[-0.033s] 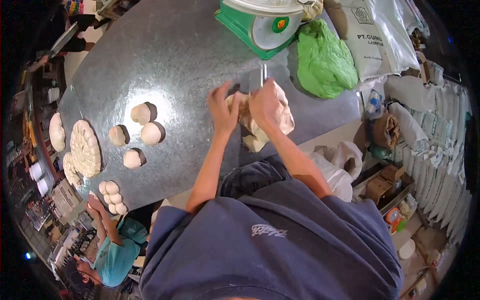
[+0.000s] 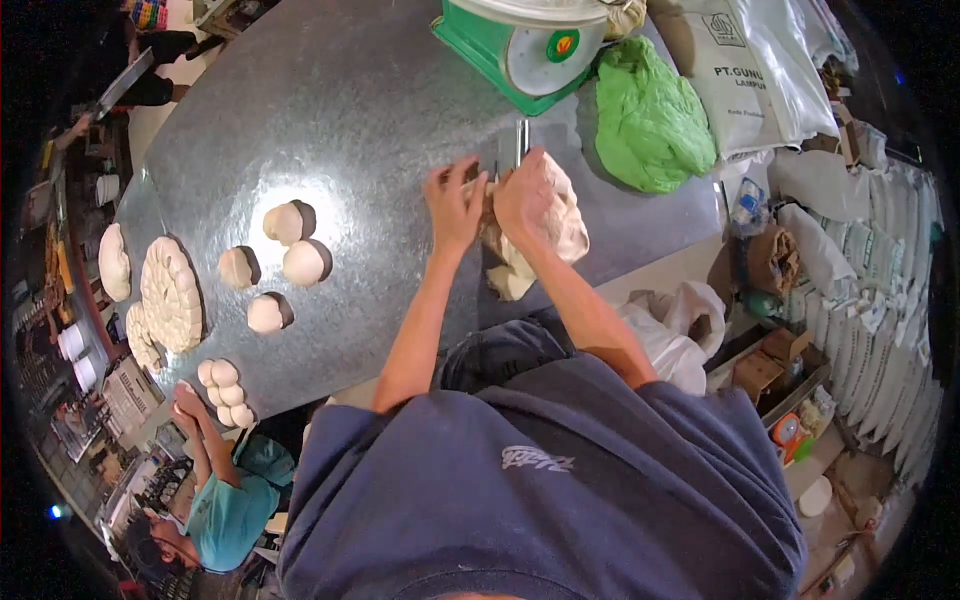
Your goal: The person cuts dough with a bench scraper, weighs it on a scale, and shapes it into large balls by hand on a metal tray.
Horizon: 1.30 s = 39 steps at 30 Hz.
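A large lump of pale dough (image 2: pixel 560 215) lies on the metal table in front of me. My right hand (image 2: pixel 522 200) rests over its left part and is closed on a dough scraper with a shiny metal grip (image 2: pixel 522 142); the blade is mostly hidden. Close beside it, my left hand (image 2: pixel 456 208) has its fingers bent over the dough's left edge, holding a piece of dough that its fingers mostly hide. A small flap of dough (image 2: pixel 510 284) hangs toward me. Several round dough balls (image 2: pixel 303 262) sit apart to the left.
Beyond the dough stands a green scale (image 2: pixel 545 65), with a green plastic bag (image 2: pixel 655 120) to its right. More shaped dough (image 2: pixel 170 295) and small balls (image 2: pixel 226 392) line the table's left end, near a co-worker in a teal shirt (image 2: pixel 235 520). White sacks (image 2: pixel 740 80) fill the right.
My left hand has shifted slightly right, closer to my right hand. The scraper and right hand have moved a little left.
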Each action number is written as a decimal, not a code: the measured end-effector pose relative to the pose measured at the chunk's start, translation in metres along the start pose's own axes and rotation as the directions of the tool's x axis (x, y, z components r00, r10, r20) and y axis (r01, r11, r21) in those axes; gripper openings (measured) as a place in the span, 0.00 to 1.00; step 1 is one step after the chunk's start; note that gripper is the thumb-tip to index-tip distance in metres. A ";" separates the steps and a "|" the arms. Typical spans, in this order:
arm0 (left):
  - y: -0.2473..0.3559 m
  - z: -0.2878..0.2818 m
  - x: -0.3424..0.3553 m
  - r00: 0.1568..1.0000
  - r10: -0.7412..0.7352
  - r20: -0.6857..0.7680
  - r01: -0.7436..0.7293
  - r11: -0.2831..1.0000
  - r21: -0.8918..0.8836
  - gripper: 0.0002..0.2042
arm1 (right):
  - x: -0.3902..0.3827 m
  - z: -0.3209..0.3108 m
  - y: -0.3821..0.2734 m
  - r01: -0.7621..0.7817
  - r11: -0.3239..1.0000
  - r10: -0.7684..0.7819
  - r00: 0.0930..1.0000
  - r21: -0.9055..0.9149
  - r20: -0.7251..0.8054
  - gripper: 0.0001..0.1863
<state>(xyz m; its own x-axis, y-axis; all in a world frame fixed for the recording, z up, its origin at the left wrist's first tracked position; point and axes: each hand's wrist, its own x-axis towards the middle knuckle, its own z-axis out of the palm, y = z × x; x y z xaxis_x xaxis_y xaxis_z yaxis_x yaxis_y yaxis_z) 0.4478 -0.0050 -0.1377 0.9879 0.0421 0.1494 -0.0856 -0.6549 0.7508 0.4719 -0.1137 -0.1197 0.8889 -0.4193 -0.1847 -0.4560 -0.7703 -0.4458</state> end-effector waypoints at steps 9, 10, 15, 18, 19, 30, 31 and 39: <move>-0.032 -0.026 -0.078 0.990 -0.121 0.074 0.134 0.969 -0.205 0.12 | -0.064 -0.040 0.020 0.078 0.997 -0.078 0.994 -0.004 0.077 0.31; -0.027 -0.023 -0.075 0.990 -0.135 0.048 0.142 0.969 -0.203 0.13 | -0.078 -0.012 0.026 0.075 0.997 -0.077 0.995 -0.036 -0.061 0.30; -0.024 -0.022 -0.062 0.948 -0.317 0.030 0.315 0.918 -0.240 0.22 | -0.079 0.031 0.010 0.024 0.985 -0.015 0.999 0.173 -0.051 0.33; -0.038 -0.041 -0.057 0.793 -0.596 -0.122 0.389 0.651 -0.652 0.32 | -0.076 0.019 0.010 0.013 0.900 -0.118 0.969 0.435 0.215 0.36; -0.046 -0.055 -0.052 0.785 -0.603 -0.141 0.388 0.657 -0.646 0.32 | -0.074 0.024 0.023 0.135 0.878 -0.199 0.976 0.460 0.093 0.34; -0.046 -0.027 -0.065 0.993 0.067 -0.100 -0.076 0.993 -0.088 0.15 | -0.027 -0.072 0.043 0.109 0.823 -0.184 0.980 0.558 0.080 0.27; -0.035 -0.030 -0.091 1.000 0.031 -0.006 -0.031 0.993 -0.116 0.23 | -0.028 -0.075 0.049 0.115 0.819 -0.189 0.979 0.562 0.075 0.27; -0.072 -0.088 -0.027 0.946 -0.109 -0.304 0.026 0.964 -0.266 0.26 | -0.077 -0.112 0.060 0.168 0.928 -0.171 0.985 0.332 -0.022 0.25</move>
<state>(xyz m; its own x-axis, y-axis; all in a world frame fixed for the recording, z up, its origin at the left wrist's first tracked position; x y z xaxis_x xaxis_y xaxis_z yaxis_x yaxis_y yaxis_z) 0.4160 0.1075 -0.1392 0.9049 0.3408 0.2549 -0.0915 -0.4291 0.8986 0.3715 -0.1815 -0.0338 0.9524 -0.2922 -0.0867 -0.2591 -0.6262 -0.7353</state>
